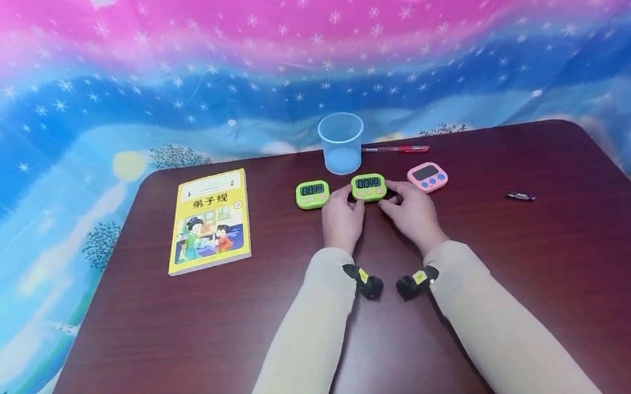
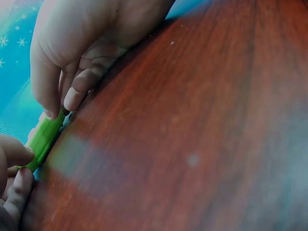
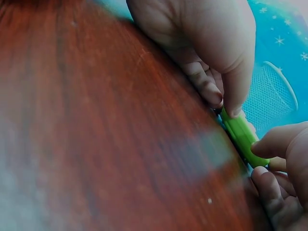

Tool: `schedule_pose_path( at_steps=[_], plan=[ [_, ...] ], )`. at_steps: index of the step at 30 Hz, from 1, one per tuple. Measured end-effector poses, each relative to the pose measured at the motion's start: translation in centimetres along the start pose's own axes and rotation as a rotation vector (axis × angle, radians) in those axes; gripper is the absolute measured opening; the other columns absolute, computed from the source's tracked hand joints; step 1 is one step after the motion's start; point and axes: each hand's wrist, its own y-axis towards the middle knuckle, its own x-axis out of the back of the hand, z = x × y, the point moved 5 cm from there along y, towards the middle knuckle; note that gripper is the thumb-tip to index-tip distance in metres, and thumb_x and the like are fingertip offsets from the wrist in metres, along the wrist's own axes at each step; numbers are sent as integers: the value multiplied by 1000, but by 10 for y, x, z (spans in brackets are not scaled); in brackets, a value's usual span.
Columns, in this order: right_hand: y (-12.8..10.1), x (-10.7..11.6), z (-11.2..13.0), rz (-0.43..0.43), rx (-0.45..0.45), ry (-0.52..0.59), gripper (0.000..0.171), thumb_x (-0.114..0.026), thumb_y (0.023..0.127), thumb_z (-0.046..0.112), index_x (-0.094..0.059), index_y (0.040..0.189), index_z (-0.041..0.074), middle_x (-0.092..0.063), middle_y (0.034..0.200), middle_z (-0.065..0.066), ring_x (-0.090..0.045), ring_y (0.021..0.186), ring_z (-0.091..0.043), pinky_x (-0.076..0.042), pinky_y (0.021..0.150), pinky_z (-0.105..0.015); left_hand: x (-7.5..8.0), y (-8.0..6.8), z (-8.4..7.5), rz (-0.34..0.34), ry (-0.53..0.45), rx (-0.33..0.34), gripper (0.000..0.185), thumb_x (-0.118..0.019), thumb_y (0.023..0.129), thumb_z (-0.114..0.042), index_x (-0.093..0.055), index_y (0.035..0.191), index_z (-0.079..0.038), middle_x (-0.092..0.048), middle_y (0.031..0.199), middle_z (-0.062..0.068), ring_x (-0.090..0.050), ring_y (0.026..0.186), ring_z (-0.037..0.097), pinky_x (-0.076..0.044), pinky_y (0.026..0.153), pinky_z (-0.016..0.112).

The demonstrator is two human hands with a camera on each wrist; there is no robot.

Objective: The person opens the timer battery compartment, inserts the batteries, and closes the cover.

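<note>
Three small timers stand in a row on the dark red table [image 1: 133, 351]: a green one [image 1: 312, 194], a second green one [image 1: 369, 186] in the middle, and a pink one [image 1: 427, 176]. Both hands hold the middle green timer at its sides. My left hand [image 1: 346, 209] pinches its left edge and my right hand [image 1: 401, 203] its right edge. In the left wrist view the left hand [image 2: 72, 62] has its fingertips on the green timer [image 2: 45, 137]. The right wrist view shows the right hand [image 3: 211, 53] pinching the same green timer [image 3: 240, 137].
A clear plastic cup [image 1: 342, 142] stands just behind the timers, with a red pen [image 1: 398, 148] lying to its right. A yellow book [image 1: 207, 220] lies flat at the left. A small black object [image 1: 520, 196] lies at the right. A starry cloth hangs behind.
</note>
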Motion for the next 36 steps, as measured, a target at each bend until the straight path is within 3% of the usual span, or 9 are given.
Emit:
schedule_pose_path(
  at_steps=[10,17,21,26,31,36],
  plan=[
    [-8,3,-4,-26,39,63,45,-68,94,15,-61,137,5,-66,119,-15,-65,103,-28,-55,91,-45,1,-4,7,-5,-73,21,41,-69,95,-16,-62,135,-4,-65,127,8,-68,97,13,-56,85,25],
    [-14,6,-11,-58,15,146,42,-69,95,18,-64,135,10,-69,116,-12,-67,104,-26,-57,91,-44,5,-9,9,-36,-123,56,42,-68,95,-14,-61,135,-2,-64,125,10,-68,103,16,-56,89,26],
    [-21,13,-10,-66,10,200,38,-68,95,19,-66,132,10,-69,116,-10,-67,102,-24,-57,89,-39,11,-12,6,-56,-164,71,41,-66,96,-14,-61,135,-2,-65,122,12,-68,103,18,-56,89,27],
    [-28,14,-11,-55,8,285,34,-68,96,19,-68,129,9,-68,121,-9,-65,104,-20,-55,85,-23,15,-14,8,-79,-183,87,39,-65,96,-14,-62,133,-1,-65,121,12,-68,103,19,-57,89,29],
    [-28,19,-14,-156,-8,393,31,-69,95,15,-70,124,5,-69,120,-8,-63,99,-12,-52,80,-15,17,-15,8,-79,-203,122,40,-65,96,-13,-61,134,-1,-64,124,12,-68,104,18,-56,89,28],
    [-25,29,-22,-310,31,389,27,-72,91,11,-72,116,1,-70,111,-8,-60,91,-9,-49,76,-15,14,-17,8,-76,-228,120,40,-65,96,-14,-61,134,-1,-64,121,12,-68,103,18,-56,88,27]
  ],
)
